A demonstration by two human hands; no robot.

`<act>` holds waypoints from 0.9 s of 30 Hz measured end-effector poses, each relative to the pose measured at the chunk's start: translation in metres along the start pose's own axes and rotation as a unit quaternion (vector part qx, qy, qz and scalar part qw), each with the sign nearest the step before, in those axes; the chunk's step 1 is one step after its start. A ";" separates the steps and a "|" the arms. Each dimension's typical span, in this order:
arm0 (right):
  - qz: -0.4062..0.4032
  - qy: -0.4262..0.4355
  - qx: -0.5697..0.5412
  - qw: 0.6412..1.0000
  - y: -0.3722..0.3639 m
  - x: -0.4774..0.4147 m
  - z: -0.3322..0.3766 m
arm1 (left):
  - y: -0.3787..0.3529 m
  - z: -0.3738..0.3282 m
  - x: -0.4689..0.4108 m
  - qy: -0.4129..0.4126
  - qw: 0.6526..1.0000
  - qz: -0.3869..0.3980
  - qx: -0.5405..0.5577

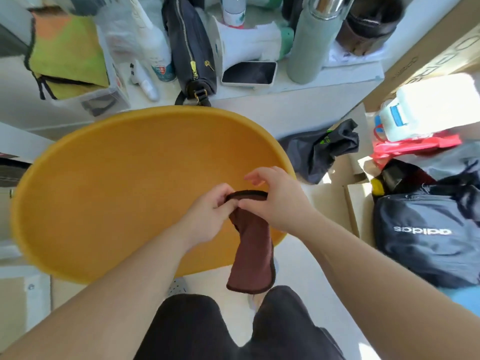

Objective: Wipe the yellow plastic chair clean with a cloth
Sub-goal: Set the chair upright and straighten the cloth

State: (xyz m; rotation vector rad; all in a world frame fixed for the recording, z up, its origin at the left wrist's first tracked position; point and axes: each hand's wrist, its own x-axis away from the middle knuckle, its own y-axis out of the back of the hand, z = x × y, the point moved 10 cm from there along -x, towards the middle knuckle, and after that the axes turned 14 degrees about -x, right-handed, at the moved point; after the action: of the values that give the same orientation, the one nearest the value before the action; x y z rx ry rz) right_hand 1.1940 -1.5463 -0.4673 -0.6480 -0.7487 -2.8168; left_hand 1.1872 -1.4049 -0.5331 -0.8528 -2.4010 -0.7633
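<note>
The yellow plastic chair [117, 183] fills the middle of the head view, its round seat seen from above. A brown cloth [253, 250] with a dark hem hangs over the seat's near right edge. My left hand [207, 216] pinches the cloth's top edge from the left. My right hand [278, 201] pinches the same top edge from the right, thumb and fingers curled on the hem. Both hands hover just above the seat.
A white table [298, 84] behind the chair carries a dark zip bag [192, 48], a phone [249, 73], a grey flask [311, 40], bottles and a yellow-green cloth [65, 50]. Cardboard boxes and a dark sports bag [426, 235] crowd the floor on the right.
</note>
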 end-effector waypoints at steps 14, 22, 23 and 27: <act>-0.060 -0.117 -0.110 0.985 0.082 0.117 -0.040 | -0.017 -0.099 0.056 -0.130 0.931 0.037 -0.339; -0.265 -0.183 -0.342 0.883 0.051 0.224 -0.077 | -0.032 -0.071 0.066 -0.109 0.861 0.119 -0.482; -0.291 -0.192 -0.386 0.854 0.043 0.240 -0.085 | -0.036 -0.063 0.068 -0.089 0.859 0.139 -0.484; -0.384 -0.225 -0.492 0.748 0.019 0.304 -0.114 | -0.062 -0.044 0.084 0.004 0.949 0.191 -0.252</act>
State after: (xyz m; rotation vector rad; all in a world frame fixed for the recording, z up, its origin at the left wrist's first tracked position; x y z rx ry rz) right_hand 0.8846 -1.6314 -0.4125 -1.4671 0.8130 -3.7514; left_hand 1.0977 -1.4385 -0.4722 -1.4556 -1.9543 -1.2291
